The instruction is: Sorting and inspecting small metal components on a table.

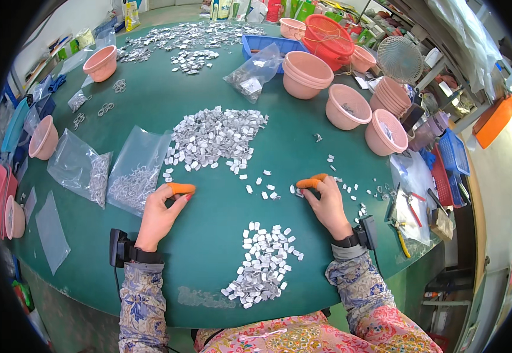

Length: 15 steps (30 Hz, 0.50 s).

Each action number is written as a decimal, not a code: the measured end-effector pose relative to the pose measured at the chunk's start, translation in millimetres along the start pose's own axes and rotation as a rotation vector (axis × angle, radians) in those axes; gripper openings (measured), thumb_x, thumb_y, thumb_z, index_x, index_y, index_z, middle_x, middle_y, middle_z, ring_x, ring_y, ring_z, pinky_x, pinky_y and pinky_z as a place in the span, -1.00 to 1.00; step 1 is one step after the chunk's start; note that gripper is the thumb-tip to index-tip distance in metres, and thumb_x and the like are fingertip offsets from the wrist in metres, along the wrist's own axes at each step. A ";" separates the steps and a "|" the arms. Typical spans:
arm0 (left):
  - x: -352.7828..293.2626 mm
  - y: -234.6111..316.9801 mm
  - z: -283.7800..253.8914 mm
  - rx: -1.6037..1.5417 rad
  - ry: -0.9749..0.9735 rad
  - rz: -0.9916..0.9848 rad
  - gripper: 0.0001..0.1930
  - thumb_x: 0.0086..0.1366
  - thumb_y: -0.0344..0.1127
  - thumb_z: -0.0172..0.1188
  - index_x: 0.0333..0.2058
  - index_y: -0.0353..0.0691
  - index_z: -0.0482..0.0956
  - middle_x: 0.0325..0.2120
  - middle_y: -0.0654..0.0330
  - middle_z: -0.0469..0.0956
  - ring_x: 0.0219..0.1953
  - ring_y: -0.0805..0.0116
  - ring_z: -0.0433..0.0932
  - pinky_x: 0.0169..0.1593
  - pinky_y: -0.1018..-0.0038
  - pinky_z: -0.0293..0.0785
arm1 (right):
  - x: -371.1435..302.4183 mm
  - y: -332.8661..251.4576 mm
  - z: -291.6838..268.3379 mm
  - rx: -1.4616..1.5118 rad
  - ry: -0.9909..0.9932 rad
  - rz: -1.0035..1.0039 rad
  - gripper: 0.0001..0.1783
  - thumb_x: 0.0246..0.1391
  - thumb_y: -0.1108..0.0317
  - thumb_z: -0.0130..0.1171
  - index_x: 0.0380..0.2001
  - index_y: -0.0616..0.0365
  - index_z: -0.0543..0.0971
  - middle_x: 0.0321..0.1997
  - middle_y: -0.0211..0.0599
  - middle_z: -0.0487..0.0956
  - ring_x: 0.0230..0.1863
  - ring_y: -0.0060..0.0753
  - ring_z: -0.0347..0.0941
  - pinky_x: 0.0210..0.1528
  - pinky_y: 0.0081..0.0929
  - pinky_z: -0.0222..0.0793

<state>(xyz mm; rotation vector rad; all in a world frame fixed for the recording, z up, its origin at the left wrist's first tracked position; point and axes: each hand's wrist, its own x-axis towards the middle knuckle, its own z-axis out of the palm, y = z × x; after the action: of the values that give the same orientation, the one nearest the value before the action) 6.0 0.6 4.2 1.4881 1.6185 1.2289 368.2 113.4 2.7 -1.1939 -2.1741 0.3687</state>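
Note:
My left hand [160, 213] hovers over the green table, orange cover on its index finger. Thumb and index come together in a pinch; whatever may be between them is too small to make out. My right hand [329, 206], with orange covers on two fingers, pinches at a small white-and-grey tag-like piece [299, 192]. Between the hands lie a few loose pieces [257, 181]. Beyond them spreads a large heap of the same pieces [212, 138]. Closer to me is a smaller pile [263, 265].
Clear bags of metal parts [132, 182] lie on the left. Pink bowls [307, 76] and a blue tray [262, 44] line the far right. Pliers [412, 209] rest at the right edge, near a fan [399, 59]. More pieces [191, 38] cover the far end.

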 end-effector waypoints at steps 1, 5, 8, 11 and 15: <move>-0.2 -1.7 1.1 0.005 0.001 -0.008 -0.77 0.25 -0.48 0.25 -0.12 -0.28 0.71 -0.41 0.28 0.53 -0.37 0.51 0.42 -0.21 0.54 0.37 | -1.3 0.4 -3.0 -0.003 0.005 0.001 -0.76 0.06 0.49 0.29 -0.16 0.02 0.71 -0.26 -0.25 0.51 -0.18 -0.14 0.39 -0.10 -0.29 0.35; 0.3 -1.9 2.0 0.008 0.009 -0.013 -0.79 0.25 -0.48 0.25 -0.13 -0.28 0.71 -0.42 0.29 0.52 -0.38 0.52 0.42 -0.22 0.56 0.36 | -6.6 0.9 -15.8 -0.034 0.109 0.064 -0.68 0.07 0.63 0.15 -0.15 0.06 0.71 -0.20 -0.24 0.52 -0.15 -0.13 0.38 -0.08 -0.27 0.37; -2.1 -5.3 -0.9 0.015 0.002 -0.023 -0.79 0.28 -0.49 0.22 -0.13 -0.31 0.70 -0.38 0.34 0.56 -0.36 0.57 0.39 -0.21 0.59 0.33 | -13.5 -1.4 -18.8 -0.106 0.121 -0.043 -0.57 0.01 0.70 0.07 -0.12 0.06 0.71 -0.17 -0.23 0.53 -0.15 -0.10 0.38 -0.09 -0.26 0.38; -0.7 -2.9 -1.2 0.021 -0.005 0.000 -0.80 0.28 -0.49 0.22 -0.13 -0.32 0.70 -0.38 0.34 0.56 -0.36 0.57 0.39 -0.20 0.59 0.34 | -27.6 -10.4 -16.2 -0.157 0.046 -0.093 -0.48 -0.07 0.74 0.04 -0.09 0.06 0.72 -0.16 -0.22 0.53 -0.15 -0.08 0.38 -0.09 -0.24 0.38; -0.1 -3.9 0.9 -0.014 0.011 0.018 -0.80 0.28 -0.50 0.22 -0.13 -0.32 0.70 -0.38 0.33 0.56 -0.36 0.57 0.40 -0.21 0.59 0.34 | -40.3 -14.9 -11.0 -0.161 -0.021 -0.111 -0.53 -0.08 0.71 0.10 -0.14 0.05 0.72 -0.19 -0.23 0.53 -0.18 -0.10 0.38 -0.13 -0.26 0.39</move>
<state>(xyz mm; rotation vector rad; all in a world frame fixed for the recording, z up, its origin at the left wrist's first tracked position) 5.2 1.0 0.3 1.4935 1.6037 1.2575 381.4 71.0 3.1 -1.1516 -2.3123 0.1624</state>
